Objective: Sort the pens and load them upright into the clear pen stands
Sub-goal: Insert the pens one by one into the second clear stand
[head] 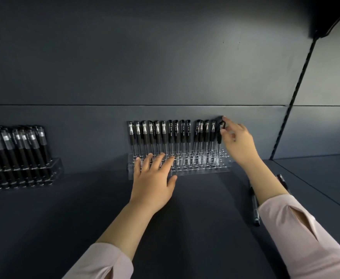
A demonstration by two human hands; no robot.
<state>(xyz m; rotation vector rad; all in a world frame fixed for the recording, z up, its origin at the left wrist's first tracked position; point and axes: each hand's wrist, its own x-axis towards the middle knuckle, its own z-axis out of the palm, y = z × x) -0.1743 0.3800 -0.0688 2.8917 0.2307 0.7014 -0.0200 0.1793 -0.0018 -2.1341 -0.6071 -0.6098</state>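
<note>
Far out to the left of my left grip [153,178] stands a second stand [53,164], already packed with black pens. My left grip lies flat, fingers straight, pressing on the front left part of the clear stand [201,169] and holding nothing. Just beyond its fingertips the back row of pens [159,133] stands upright and runs across toward my right grip [239,143]. That grip pinches the end pen [219,135] by its cap, forefinger on top. The pen is upright at the right end of the row, its tip down at the stand. I judge this to be the seating step: next I must press it straight down, then let go without tilting its neighbours. Below my right grip, beside my forearm, loose pens [255,206] lie on the shelf [195,218], waiting to be loaded.
</note>
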